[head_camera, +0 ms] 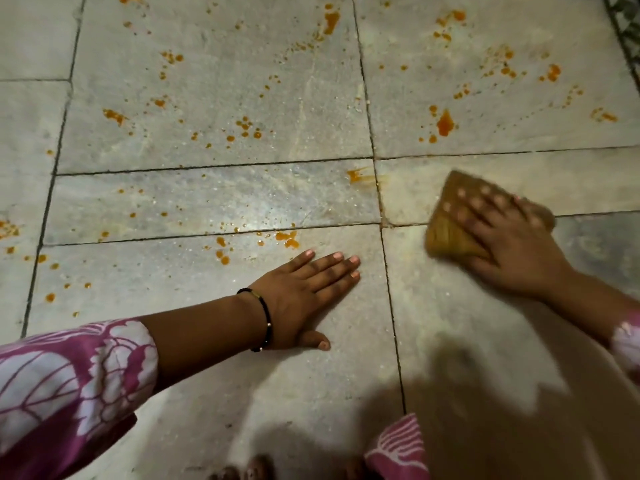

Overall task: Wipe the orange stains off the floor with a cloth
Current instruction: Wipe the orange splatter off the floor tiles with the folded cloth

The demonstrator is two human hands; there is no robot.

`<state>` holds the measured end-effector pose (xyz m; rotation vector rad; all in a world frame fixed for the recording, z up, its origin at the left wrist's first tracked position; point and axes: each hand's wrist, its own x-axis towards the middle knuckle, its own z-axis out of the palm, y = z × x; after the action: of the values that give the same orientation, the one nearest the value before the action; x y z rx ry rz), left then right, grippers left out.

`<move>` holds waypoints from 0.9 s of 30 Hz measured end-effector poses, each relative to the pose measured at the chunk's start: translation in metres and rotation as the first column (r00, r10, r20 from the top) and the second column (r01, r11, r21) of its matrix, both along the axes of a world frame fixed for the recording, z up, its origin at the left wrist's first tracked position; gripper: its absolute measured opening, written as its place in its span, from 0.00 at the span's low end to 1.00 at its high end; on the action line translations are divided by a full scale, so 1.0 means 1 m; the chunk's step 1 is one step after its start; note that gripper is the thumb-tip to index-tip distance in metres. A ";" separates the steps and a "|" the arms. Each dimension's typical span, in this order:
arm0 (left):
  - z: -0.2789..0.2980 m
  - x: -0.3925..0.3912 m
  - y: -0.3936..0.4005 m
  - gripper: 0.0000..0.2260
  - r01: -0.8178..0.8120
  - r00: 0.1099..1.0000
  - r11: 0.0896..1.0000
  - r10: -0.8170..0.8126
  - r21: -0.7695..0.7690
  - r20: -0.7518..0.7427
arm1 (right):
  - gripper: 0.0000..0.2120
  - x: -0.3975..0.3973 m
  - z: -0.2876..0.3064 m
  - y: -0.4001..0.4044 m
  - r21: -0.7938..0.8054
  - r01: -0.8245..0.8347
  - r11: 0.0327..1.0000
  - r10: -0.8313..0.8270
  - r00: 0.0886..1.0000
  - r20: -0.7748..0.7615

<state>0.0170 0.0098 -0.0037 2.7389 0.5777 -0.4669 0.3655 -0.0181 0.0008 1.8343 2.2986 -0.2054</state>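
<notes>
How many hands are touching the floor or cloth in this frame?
2. The left hand lies flat, palm down, on the bare floor tile near the centre. The right hand, blurred, presses on the brown cloth at right.

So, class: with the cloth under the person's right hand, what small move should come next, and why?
Probably slide the cloth under the right hand forward and to the left onto the smeared orange streak at the tile joint. That streak is the nearest stain to the cloth, and the tile around the cloth already looks clean. The left hand lies flat on the floor as a brace.
</notes>
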 end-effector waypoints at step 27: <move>-0.001 0.000 0.003 0.43 -0.009 0.999 0.998 0.011 0.061 -0.031 | 0.34 -0.111 -0.012 0.052 0.038 -0.236 0.971 0.239 0.966 -0.098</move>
<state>0.0169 0.0123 -0.0051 2.7889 0.6236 -0.4990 0.2547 0.0337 -0.0114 1.5734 2.5772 -0.2386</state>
